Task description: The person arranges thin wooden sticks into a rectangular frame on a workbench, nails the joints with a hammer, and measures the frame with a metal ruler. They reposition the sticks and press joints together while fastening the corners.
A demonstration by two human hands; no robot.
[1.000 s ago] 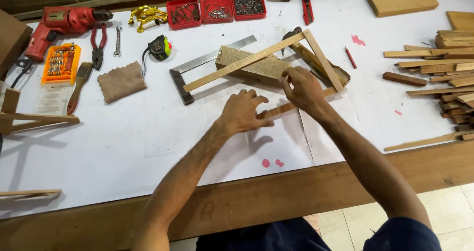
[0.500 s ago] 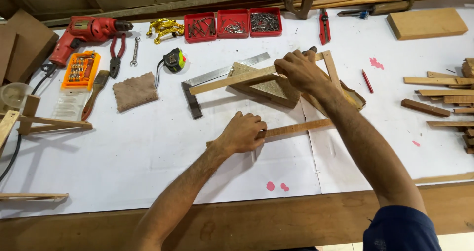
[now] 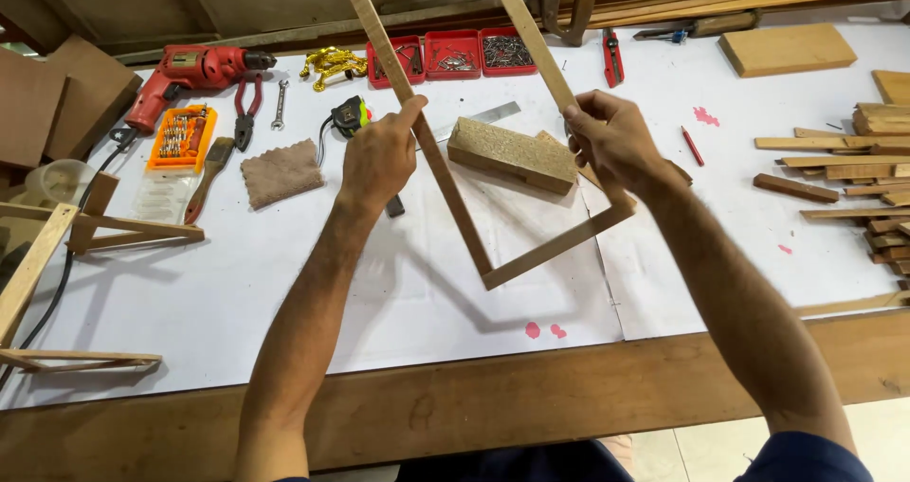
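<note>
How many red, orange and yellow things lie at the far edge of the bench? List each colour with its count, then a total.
Red: 4 – drill, three trays
Orange: 1 – bit case
Yellow: 1 – clamp cluster
Total: 6

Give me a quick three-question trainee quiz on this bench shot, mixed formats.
1. True or false: the wooden frame lies flat on the table.
2. What does the left hand grip? A) red drill B) one frame strip C) brown cloth
3. Fill in: the three red trays sit at the table's ____ edge.

Key
1. False: both hands hold it lifted; the right hand grips the other strip.
2. B; the red drill and brown cloth lie untouched.
3. Far.
</note>
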